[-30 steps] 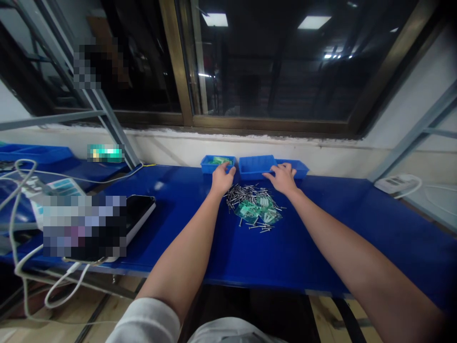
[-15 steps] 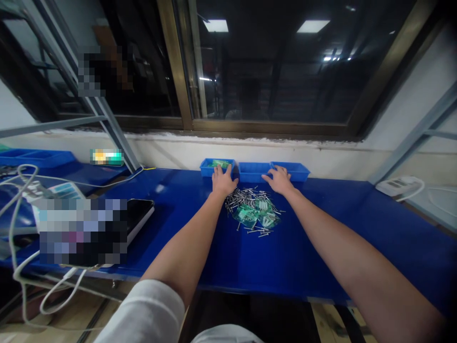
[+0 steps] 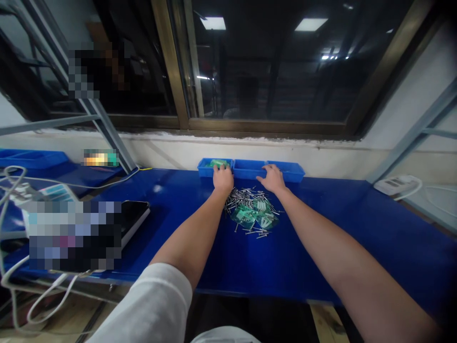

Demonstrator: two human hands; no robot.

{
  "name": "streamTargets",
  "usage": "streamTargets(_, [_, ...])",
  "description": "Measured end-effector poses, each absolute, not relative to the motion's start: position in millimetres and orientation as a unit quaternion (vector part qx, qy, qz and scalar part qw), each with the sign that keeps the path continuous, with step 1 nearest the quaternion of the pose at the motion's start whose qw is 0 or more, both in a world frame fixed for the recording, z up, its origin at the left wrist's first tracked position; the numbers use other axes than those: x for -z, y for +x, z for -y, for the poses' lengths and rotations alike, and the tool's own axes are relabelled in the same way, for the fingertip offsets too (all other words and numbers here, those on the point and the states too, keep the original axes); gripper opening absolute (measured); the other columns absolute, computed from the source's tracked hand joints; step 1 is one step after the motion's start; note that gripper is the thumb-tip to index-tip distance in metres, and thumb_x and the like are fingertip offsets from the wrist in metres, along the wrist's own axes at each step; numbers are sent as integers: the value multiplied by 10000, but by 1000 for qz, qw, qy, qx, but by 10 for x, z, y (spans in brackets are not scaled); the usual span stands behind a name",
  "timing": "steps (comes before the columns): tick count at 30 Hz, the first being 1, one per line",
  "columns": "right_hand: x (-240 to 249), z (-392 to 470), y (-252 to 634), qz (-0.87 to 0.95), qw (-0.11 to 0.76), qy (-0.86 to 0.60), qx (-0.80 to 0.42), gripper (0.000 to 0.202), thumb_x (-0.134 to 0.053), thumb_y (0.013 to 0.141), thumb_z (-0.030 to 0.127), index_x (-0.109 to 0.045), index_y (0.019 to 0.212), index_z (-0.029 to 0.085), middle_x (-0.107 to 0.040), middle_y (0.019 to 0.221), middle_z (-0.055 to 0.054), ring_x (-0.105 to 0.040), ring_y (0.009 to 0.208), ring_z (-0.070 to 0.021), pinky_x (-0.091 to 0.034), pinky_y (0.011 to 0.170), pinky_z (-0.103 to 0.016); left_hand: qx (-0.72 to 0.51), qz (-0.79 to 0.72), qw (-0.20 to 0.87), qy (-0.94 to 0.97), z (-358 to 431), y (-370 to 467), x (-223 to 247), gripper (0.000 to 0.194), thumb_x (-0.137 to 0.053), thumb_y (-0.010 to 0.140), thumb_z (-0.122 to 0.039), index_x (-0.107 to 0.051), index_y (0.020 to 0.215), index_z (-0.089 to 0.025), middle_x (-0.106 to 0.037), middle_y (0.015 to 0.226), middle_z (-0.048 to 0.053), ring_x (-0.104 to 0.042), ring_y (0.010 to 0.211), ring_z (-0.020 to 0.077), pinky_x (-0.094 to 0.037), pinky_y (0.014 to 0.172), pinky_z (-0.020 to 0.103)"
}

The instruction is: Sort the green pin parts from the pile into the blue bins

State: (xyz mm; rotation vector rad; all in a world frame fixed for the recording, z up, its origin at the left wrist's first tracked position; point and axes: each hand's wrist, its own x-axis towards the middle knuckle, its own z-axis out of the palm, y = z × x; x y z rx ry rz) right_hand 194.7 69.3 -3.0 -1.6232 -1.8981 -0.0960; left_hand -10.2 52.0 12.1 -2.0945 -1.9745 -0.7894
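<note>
Three blue bins stand in a row at the back of the blue table. My left hand [image 3: 223, 179] has its fingers hooked over the front rim of the left bin [image 3: 204, 170], which holds green packets [image 3: 217, 163]. My right hand [image 3: 274, 180] grips the front rim where the middle bin [image 3: 246, 165] and the right bin [image 3: 294, 172] meet, its thumb out to the left. Nearer me, between my forearms, lies a loose heap of metal screws or nails [image 3: 246, 195], with green packets of white pieces [image 3: 262, 212] on its near side.
A phone-like device [image 3: 137, 209] and white cables [image 3: 64, 297] are on the left of the blue table [image 3: 171, 190]. A white power strip [image 3: 398, 184] sits at the right by a grey metal post [image 3: 414, 136]. Behind the bins are a wall and window.
The gap between the left and middle bins has closed. My right hand has shifted left along the rim, and my left fingers are more curled. The view has turned slightly.
</note>
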Motion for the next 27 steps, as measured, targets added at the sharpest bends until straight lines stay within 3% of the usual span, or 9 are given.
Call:
streamTargets(3, [-54, -572, 1944, 715, 315, -621, 59, 617, -643, 666, 359, -469, 1225, 164, -417, 1312, -164, -388, 1171, -317, -356, 923, -453, 270, 651, 53, -707, -469, -61, -145, 458, -540, 770, -225, -506, 1206, -89, -447, 1293, 196, -303, 1266, 336, -178, 1064, 456])
streamTargets(7, [-136, -353, 1868, 682, 376, -623, 75, 554, -578, 695, 339, -495, 1207, 144, -456, 1270, -171, -398, 1143, -329, -361, 902, -468, 319, 655, 22, -684, -332, -10, -182, 550, -576, 736, -250, -460, 1252, -97, -299, 1405, 199, -286, 1297, 333, -272, 1043, 394])
streamTargets(11, [-134, -160, 1712, 709, 328, -624, -2, 395, -551, 709, 394, -619, 1031, 174, -598, 1004, -122, -490, 1001, -291, -393, 854, -427, 329, 656, -36, -678, -189, 43, -184, 434, -583, 726, -283, -565, 1130, -127, -474, 1259, 184, -499, 1127, 290, -388, 947, 353])
streamTargets(14, [-89, -57, 1598, 747, 250, -615, -27, 408, -563, 702, 470, -645, 1015, 222, -598, 1014, -117, -482, 999, -308, -396, 822, -434, 295, 638, -72, -708, -129, 50, -135, 367, -584, 724, -322, -621, 1049, -155, -586, 1115, 151, -562, 1032, 260, -413, 907, 333])
streamTargets(18, [-27, -5, 1520, 790, 194, -581, -35, 386, -530, 730, 498, -668, 988, 246, -595, 1010, -121, -482, 1003, -313, -398, 799, -417, 270, 580, -79, -764, -114, 18, -32, 343, -536, 764, -334, -626, 1056, -179, -606, 1132, 133, -560, 1047, 248, -405, 913, 325])
streamTargets(24, [8, -60, 1497, 803, 238, -538, -96, 256, -535, 735, 309, -686, 929, 239, -675, 910, -69, -589, 877, -230, -426, 759, -314, 261, 540, -73, -797, -94, 45, 31, 278, -386, 843, -238, -660, 867, -195, -662, 984, 115, -599, 944, 223, -429, 852, 311])
streamTargets(27, [11, -77, 1507, 792, 278, -525, -142, 224, -549, 711, 229, -701, 876, 235, -700, 842, -40, -620, 812, -201, -440, 711, -272, 255, 562, -83, -783, -72, 82, 21, 278, -387, 838, -217, -662, 877, -202, -672, 962, 108, -607, 927, 217, -430, 852, 305])
